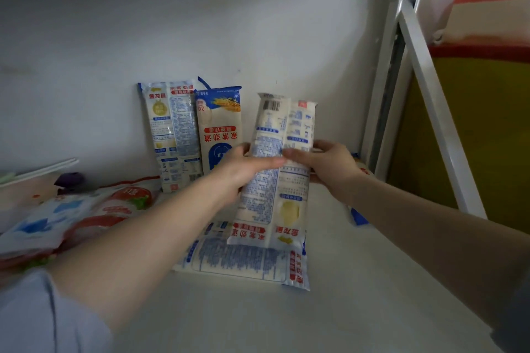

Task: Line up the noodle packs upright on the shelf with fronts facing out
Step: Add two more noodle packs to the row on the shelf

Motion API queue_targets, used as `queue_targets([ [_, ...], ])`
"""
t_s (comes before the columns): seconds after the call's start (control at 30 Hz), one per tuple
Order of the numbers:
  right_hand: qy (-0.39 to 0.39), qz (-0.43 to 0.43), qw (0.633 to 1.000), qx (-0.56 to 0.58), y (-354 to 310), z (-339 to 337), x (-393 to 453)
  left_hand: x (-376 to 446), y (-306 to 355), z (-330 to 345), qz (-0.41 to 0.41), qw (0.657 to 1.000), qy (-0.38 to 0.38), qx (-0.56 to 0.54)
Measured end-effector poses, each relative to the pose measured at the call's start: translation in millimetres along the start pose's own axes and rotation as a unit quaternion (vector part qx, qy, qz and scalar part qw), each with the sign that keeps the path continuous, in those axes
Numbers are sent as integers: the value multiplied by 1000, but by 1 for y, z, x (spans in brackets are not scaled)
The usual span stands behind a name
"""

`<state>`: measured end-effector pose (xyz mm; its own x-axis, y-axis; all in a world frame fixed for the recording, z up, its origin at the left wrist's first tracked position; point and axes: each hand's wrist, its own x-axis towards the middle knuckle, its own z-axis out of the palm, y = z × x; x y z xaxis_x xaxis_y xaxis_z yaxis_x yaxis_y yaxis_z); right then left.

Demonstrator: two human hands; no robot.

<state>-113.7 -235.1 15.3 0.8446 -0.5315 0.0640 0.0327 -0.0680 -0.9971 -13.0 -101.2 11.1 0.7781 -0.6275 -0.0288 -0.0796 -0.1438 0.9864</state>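
Note:
A long white noodle pack (276,200) with blue print is held in the middle of the shelf, its back side with barcode facing me, upside down. My left hand (246,170) grips its left edge and my right hand (327,169) grips its right edge. Two noodle packs lean upright against the back wall: one (172,135) shows its back, the other (219,129) shows its front, printed upside down. Another noodle pack (243,261) lies flat on the shelf under the held one. A further pack's blue corner (358,216) shows behind my right forearm.
The white shelf board (286,318) spreads out toward me. Red and blue food bags (86,215) are piled at the left, with a purple item (70,180) behind them. A white metal upright and brace (436,100) bound the right side.

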Motion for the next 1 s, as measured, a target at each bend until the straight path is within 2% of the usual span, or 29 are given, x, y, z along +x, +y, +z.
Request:
queue_targets([
  [0.13, -20, -62, 998, -21, -19, 10, -2, -5, 9, -15, 45, 999, 20, -5],
  [0.27, -44, -87, 994, -53, -21, 21, -4, -10, 4, -27, 46, 998, 36, -11],
  [0.63, -92, -41, 993, -68, -15, 17, 0, -14, 6, -28, 66, 995, -7, -77],
  [0.87, -102, -66, 991, 53, -51, 9, 8, -14, 63, -30, 149, 984, 17, -99],
  [1.0, -103, -86, 989, 57, -65, 5, 11, -15, 75, -31, 164, 979, 40, -110],
])
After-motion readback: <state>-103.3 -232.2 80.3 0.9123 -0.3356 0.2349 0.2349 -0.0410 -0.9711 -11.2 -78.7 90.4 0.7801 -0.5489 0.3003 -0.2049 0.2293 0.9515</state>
